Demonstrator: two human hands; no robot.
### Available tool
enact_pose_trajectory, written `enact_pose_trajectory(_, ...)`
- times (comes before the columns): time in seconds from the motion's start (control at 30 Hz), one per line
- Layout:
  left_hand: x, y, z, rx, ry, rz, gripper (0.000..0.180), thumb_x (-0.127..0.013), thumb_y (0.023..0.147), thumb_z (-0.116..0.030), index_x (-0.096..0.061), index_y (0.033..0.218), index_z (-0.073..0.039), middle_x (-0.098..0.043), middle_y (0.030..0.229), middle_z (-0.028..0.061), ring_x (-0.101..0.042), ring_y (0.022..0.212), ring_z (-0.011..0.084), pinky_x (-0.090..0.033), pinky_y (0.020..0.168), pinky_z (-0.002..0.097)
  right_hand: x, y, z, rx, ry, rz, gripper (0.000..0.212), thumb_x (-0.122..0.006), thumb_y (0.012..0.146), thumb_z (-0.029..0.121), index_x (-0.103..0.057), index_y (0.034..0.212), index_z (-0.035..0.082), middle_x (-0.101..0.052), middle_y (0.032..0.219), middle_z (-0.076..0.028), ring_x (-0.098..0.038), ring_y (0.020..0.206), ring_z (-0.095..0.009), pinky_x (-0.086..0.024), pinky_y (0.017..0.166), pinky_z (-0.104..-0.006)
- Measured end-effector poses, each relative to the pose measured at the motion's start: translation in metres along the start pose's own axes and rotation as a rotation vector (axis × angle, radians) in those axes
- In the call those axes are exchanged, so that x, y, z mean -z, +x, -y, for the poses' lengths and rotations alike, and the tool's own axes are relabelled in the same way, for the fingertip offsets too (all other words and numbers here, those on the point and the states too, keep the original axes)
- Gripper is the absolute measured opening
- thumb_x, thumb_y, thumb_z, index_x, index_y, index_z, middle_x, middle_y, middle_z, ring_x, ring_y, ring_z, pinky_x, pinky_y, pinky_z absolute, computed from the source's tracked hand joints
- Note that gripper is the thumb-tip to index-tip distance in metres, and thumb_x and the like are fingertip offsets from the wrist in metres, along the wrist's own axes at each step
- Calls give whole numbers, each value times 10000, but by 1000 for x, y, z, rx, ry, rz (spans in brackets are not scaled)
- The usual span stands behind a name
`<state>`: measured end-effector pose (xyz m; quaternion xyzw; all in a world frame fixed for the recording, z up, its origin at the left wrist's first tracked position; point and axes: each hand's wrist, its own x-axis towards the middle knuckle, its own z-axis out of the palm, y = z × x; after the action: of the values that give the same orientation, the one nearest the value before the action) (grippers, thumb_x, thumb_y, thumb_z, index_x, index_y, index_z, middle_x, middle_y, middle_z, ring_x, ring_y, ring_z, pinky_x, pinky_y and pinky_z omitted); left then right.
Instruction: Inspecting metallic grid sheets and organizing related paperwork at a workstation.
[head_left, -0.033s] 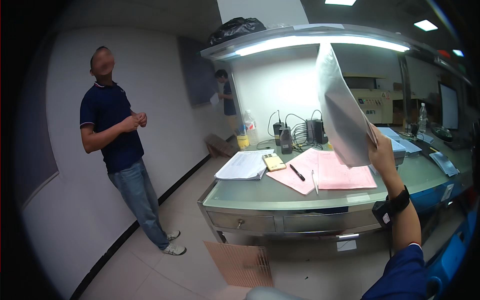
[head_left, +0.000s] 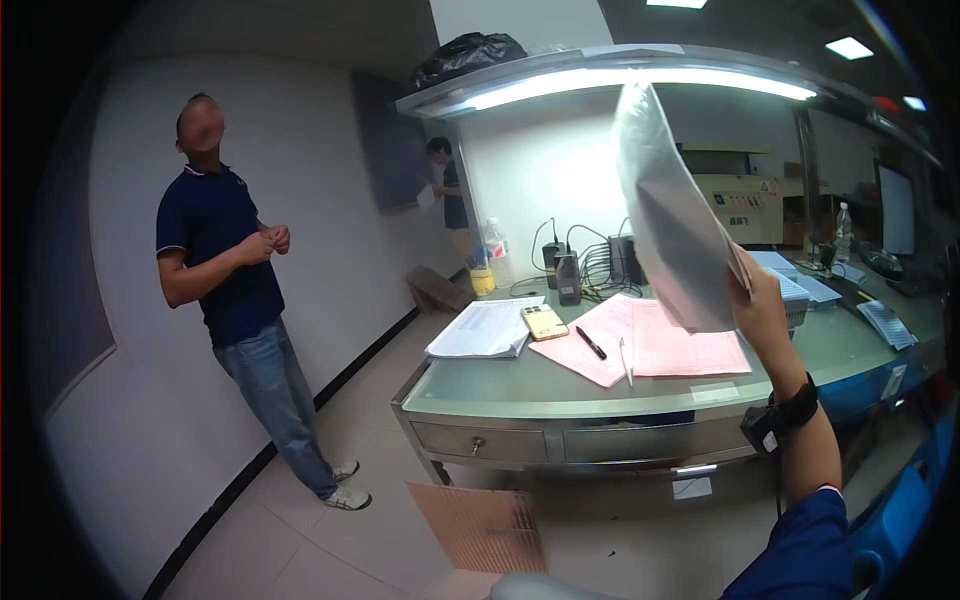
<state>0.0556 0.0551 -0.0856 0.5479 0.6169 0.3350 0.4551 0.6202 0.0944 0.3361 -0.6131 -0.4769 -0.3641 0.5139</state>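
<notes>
My right hand (head_left: 760, 305), raised above the glass-topped desk (head_left: 480, 388), is closed on the lower edge of a large greyish-white sheet (head_left: 675, 220). The sheet stands nearly upright, slightly curved and creased; whether it is paper or a flat bag I cannot tell. A black device is strapped round my right wrist. Below the sheet lie pink papers (head_left: 690, 350) with a black pen (head_left: 591, 343) and a white pen (head_left: 627, 362) on them. My left hand is out of view.
A gold phone (head_left: 544, 322) rests between white papers (head_left: 475, 330) and the pink ones. Chargers with cables (head_left: 568, 275) and a bottle (head_left: 497, 255) stand behind. A person (head_left: 225, 250) stands at the left; another (head_left: 450, 190) farther back. A blue chair (head_left: 890, 530) is at the right.
The sheet has shifted slightly left against the desk, its top edge most, still in my right hand. The whole view has moved a little.
</notes>
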Motion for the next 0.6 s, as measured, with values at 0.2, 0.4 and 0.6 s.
enact_pose_trajectory(0.2, 27, -16, -72, 19, -363, -2, 329, -509, 947, -259, -577, 1124, 10, -625, 1030, 130, -589, 925, 212, -478, 800, 339, -14, -48, 88, 199, 480, 381, 407, -593, 796, 41, -557, 1202, 42, -642, 1037, -178, -650, 889, -327, -513, 771, -332)
enact_pose_trajectory(0.4, -2, -38, -197, -176, -557, -47, 370, -561, 919, -286, -577, 1126, 20, -613, 1040, 125, -571, 946, 170, -465, 809, 284, -60, -185, 141, 421, 845, 1076, 559, -672, 790, 229, -478, 1295, 88, -615, 1136, -142, -641, 936, -253, -519, 794, -339)
enact_pose_trajectory(0.6, -31, -45, -196, 146, -785, -176, 362, -558, 915, -264, -551, 1171, -8, -610, 1068, 126, -577, 968, 193, -471, 815, 329, -55, -322, 163, 842, 890, 1447, 461, -512, 803, 165, -451, 1243, 42, -583, 906, -147, -628, 712, -275, -505, 603, -407)
